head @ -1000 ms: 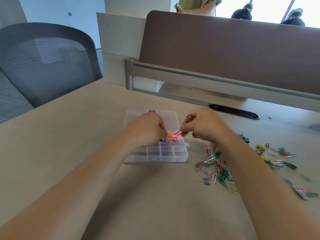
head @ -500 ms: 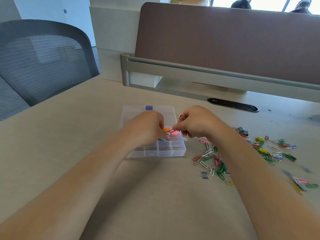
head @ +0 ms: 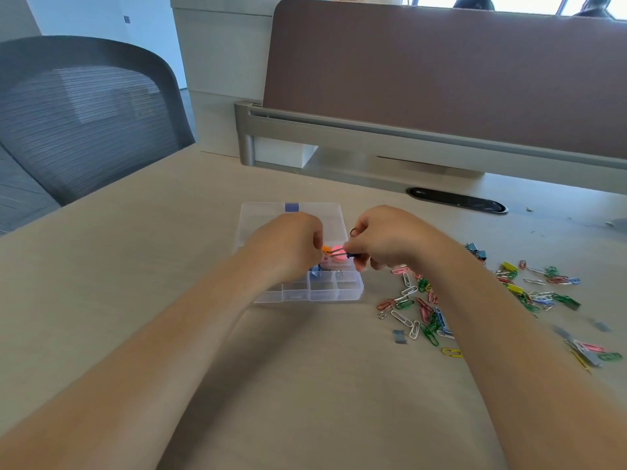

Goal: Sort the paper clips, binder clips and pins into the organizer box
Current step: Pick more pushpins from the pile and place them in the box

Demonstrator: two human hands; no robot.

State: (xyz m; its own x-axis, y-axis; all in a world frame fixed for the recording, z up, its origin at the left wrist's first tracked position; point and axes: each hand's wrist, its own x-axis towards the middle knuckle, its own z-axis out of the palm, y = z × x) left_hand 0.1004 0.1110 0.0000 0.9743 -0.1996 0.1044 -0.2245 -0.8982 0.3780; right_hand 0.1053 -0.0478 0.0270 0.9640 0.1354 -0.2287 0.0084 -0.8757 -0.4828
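Pinches blue binder clip [head: 349, 255] w/ R hand [head: 383, 239] over clear organizer box [head: 325, 295], near loose paper clips [head: 417, 310]. Curls L hand [head: 288, 245] at its wire end; can't tell if pinching.

An office: desk [head: 101, 266], mesh chair [head: 78, 110], brown divider panel [head: 441, 69].
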